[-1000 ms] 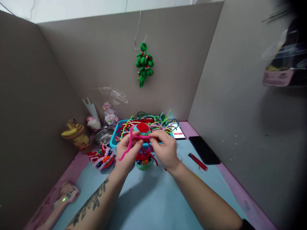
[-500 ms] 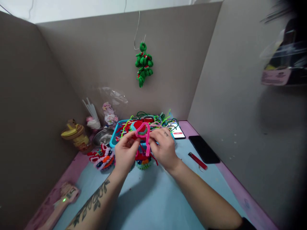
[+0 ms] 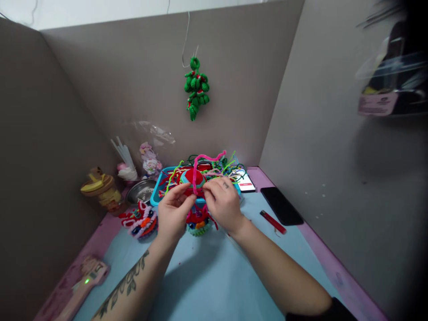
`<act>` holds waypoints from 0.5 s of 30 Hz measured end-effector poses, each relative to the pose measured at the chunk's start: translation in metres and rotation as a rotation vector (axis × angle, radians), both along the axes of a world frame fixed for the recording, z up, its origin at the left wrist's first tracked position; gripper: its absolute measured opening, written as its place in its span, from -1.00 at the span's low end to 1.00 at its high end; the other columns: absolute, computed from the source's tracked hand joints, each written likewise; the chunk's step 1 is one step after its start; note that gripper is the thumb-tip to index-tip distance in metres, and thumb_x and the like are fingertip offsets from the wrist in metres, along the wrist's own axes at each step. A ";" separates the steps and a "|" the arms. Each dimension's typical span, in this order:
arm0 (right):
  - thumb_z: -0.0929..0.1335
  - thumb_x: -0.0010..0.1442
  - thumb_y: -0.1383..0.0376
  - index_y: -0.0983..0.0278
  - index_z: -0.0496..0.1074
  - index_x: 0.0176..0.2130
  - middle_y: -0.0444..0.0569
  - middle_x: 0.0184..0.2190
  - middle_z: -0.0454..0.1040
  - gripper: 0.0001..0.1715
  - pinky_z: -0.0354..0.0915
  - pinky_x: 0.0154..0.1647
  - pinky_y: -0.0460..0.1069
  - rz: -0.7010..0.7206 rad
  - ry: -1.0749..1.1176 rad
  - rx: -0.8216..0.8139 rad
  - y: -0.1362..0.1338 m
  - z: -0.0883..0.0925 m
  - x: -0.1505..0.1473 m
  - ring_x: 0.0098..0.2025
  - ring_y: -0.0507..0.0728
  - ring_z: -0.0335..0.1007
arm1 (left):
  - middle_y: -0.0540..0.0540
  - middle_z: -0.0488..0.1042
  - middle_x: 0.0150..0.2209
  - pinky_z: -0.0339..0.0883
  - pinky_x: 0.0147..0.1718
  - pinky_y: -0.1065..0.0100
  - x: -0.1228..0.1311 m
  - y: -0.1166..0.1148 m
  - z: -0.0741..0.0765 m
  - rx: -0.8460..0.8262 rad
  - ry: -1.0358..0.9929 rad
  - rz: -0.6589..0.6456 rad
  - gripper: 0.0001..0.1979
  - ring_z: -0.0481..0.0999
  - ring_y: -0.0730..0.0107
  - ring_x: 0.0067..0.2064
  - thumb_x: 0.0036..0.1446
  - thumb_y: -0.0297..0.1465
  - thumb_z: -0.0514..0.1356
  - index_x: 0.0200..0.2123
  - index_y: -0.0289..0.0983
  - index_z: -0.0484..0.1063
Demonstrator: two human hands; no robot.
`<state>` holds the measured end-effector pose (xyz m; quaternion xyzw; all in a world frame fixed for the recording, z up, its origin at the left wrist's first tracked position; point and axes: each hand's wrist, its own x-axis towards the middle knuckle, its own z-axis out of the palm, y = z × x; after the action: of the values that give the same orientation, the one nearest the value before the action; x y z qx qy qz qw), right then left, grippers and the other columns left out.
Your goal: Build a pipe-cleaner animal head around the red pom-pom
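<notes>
Above the table, a bright pink pipe cleaner rises from my fingertips and bends over to the right at its top. My left hand pinches its lower end between thumb and forefinger. My right hand is closed close beside it, fingertips pinched at the same low part; the exact grip is partly hidden. Just below and behind my hands stands a red and green pipe-cleaner figure with blue eyes and an orange piece. To the left sits a similar figure in pink, red and orange.
A blue tray full of colourful pipe cleaners stands behind my hands. A metal bowl and a yellow cup are at left. On the right lie a black phone, a red tool and a lit phone. A pink device lies front left.
The pink pipe cleaner was looped with its end hanging down between my hands; now its free length points up and to the right. My hands have stayed close together.
</notes>
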<state>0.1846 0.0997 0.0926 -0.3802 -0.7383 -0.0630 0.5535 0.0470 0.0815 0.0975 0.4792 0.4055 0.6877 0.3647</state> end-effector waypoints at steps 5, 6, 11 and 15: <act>0.24 0.20 0.45 0.24 0.35 -0.37 -0.01 -0.39 0.44 -0.83 0.26 -0.17 0.07 -0.001 0.066 -0.058 0.000 -0.004 -0.006 -0.25 0.17 0.30 | -0.04 0.59 -0.34 0.42 -0.37 0.46 0.000 0.003 -0.002 0.000 -0.017 -0.016 -0.67 0.53 0.46 -0.37 -0.19 -0.44 0.40 -0.25 -0.25 0.55; 0.24 0.20 0.46 0.24 0.33 -0.38 -0.02 -0.40 0.42 -0.82 0.25 -0.18 0.07 0.003 0.090 -0.075 0.000 -0.004 -0.007 -0.26 0.17 0.29 | -0.04 0.59 -0.33 0.42 -0.37 0.47 0.000 0.003 -0.002 0.002 -0.016 -0.021 -0.67 0.53 0.46 -0.36 -0.19 -0.44 0.40 -0.25 -0.25 0.55; 0.27 0.18 0.44 0.23 0.34 -0.40 -0.05 -0.41 0.41 -0.84 0.26 -0.22 0.04 0.028 0.253 -0.142 -0.003 -0.007 -0.014 -0.28 0.15 0.31 | -0.06 0.59 -0.30 0.44 -0.33 0.44 0.001 0.004 -0.003 0.006 -0.045 -0.040 -0.68 0.55 0.44 -0.32 -0.18 -0.44 0.40 -0.25 -0.25 0.55; 0.31 0.18 0.40 0.22 0.41 -0.38 -0.06 -0.37 0.43 -0.87 0.29 -0.14 0.07 0.038 0.300 -0.128 -0.005 -0.009 -0.017 -0.23 0.14 0.34 | -0.04 0.58 -0.34 0.43 -0.30 0.45 0.000 0.005 -0.007 0.021 -0.068 -0.011 -0.70 0.54 0.46 -0.32 -0.17 -0.46 0.40 -0.27 -0.26 0.54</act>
<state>0.1678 0.0947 0.0840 -0.4059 -0.6569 0.0519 0.6333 0.0468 0.0863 0.0908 0.4617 0.3831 0.7058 0.3768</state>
